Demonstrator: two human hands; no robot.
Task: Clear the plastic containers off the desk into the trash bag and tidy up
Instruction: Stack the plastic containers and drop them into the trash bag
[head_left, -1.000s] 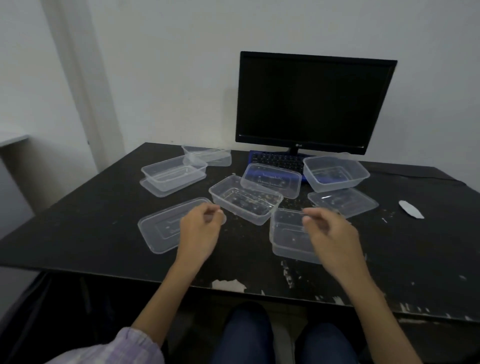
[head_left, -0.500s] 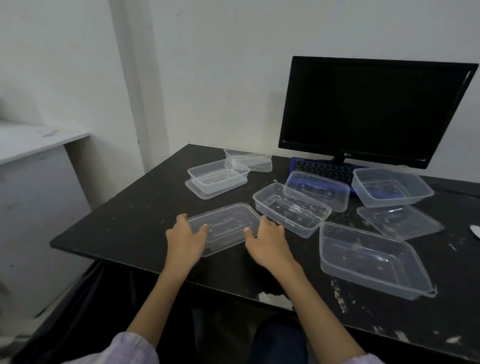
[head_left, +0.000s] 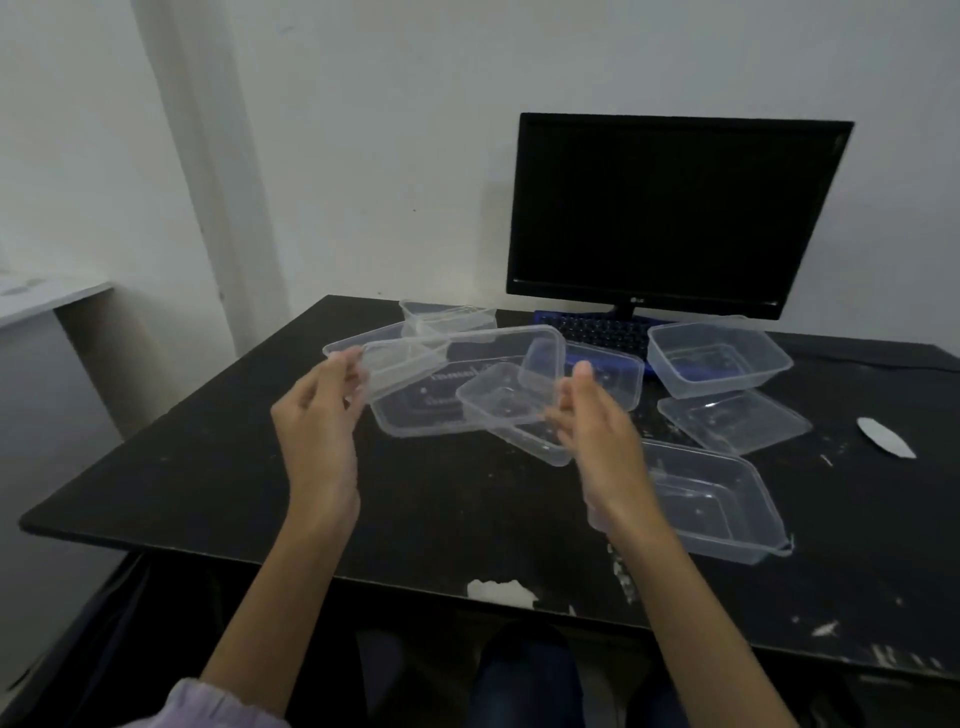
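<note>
Lid of clear plastic, flat and rectangular with rounded corners (head_left: 457, 382), is hanging in the air above the black desk (head_left: 208, 467), its long axis running left to right and its face tilting up toward the camera. Faint raised lettering is showing through its thin, glossy, see-through surface. The left hand (head_left: 319, 415) is gripping the lid's left short end with curled fingers, and the right hand (head_left: 597, 421) is holding the right short end, thumb up and fingers curling behind the edge.

Seen through the lid, a clear rectangular plastic tub (head_left: 511, 415) is sitting on the desk just beneath. A deeper clear tub (head_left: 719, 356) is resting near the keyboard, a shallow clear container (head_left: 732, 421) is lying just in front of it, and a large clear tub (head_left: 717, 499) is sitting close to the near edge beside the right forearm. More clear containers (head_left: 447, 314) are lying at the far left of the cluster.

The desk's matte top is looking scratched and chipped along the front edge. A black flat monitor (head_left: 675, 213) is standing at the back over a blue-edged black keyboard (head_left: 602, 327). A small pale scrap (head_left: 885, 444) is lying well apart on the right.
</note>
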